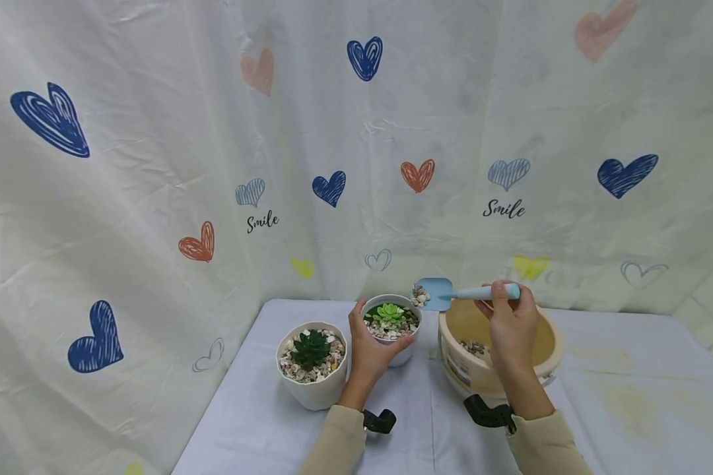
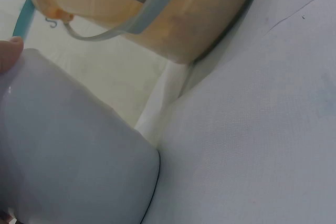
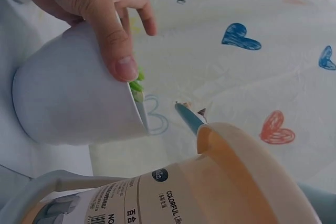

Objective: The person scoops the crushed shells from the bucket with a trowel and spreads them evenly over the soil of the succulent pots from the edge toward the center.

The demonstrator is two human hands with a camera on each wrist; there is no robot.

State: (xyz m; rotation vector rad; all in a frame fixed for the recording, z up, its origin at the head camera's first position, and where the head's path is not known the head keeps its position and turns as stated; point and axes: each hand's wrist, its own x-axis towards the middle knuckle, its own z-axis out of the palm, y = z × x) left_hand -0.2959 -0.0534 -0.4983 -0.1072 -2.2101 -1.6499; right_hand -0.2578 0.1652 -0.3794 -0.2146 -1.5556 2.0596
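A white flower pot (image 1: 401, 358) with a light green succulent (image 1: 388, 313) and pebbles stands at the table's middle. My left hand (image 1: 371, 353) grips its near left side, thumb along the rim. In the right wrist view the thumb (image 3: 125, 66) lies on the pot's outer wall. My right hand (image 1: 513, 330) holds a small light blue shovel (image 1: 440, 290) by its handle, level above the bucket's far left rim. Pebbles (image 1: 420, 297) lie on the blade's tip, right at the pot's rim. Below the right hand is a cream bucket (image 1: 469, 373) with pebbles (image 1: 474, 348) inside.
Left of my left hand stands another white pot (image 1: 315, 392) with a dark green succulent (image 1: 310, 349) among pebbles. The bucket's pale handle (image 2: 142, 19) hangs down its side. A white curtain (image 1: 451, 132) printed with hearts hangs behind the cloth-covered table (image 1: 618, 409).
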